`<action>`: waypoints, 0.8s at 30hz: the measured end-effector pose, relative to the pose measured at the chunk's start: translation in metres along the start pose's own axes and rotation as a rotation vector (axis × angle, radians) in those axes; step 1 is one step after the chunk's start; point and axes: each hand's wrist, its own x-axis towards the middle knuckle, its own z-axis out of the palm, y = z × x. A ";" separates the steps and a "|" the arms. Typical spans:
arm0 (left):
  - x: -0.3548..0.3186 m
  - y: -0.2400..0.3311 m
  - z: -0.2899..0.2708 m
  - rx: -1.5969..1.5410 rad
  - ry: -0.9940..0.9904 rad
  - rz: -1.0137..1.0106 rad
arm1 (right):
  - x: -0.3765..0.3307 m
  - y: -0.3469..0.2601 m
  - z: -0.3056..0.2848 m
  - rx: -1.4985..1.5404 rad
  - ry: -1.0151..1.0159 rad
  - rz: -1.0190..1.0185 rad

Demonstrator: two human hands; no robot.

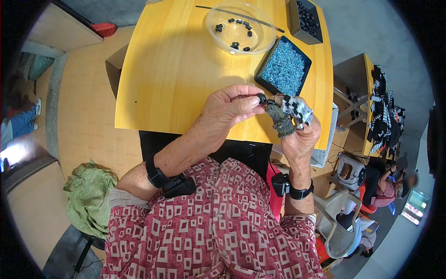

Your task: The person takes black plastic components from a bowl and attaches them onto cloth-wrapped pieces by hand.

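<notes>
Over the front right of the yellow table, my left hand (227, 109) pinches a small black part (262, 98) between thumb and forefinger. My right hand (299, 137) is close beside it, its fingers bent and closed toward the same part. Grey knitted cloth (280, 122) and black-and-white patterned cloth (297, 110) cover the fingers of the right hand, so what they grip is hidden. Just beyond the hands stands a black tray (261, 79) full of small, shiny blue pieces (284, 66).
A clear round plastic bowl (210, 35) with several small black parts sits at the table's (162, 69) far side. A thin dark rod (218, 10) crosses it. A dark box (308, 36) of black parts stands far right. A grey chair (341, 237) is at right.
</notes>
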 end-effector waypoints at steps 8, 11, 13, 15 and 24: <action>0.001 -0.002 -0.004 0.031 -0.062 0.031 | 0.001 -0.008 -0.004 -0.094 -0.034 0.024; 0.002 -0.002 -0.004 0.048 -0.065 0.024 | 0.001 -0.008 -0.004 -0.150 -0.049 -0.054; 0.002 -0.002 -0.004 0.059 -0.058 0.024 | 0.000 -0.006 -0.003 -0.106 -0.058 -0.045; 0.002 -0.003 -0.005 0.069 -0.049 0.025 | 0.000 -0.006 -0.003 -0.112 -0.062 -0.049; 0.003 -0.003 -0.005 0.106 -0.050 0.066 | 0.001 -0.009 -0.004 -0.197 -0.062 -0.080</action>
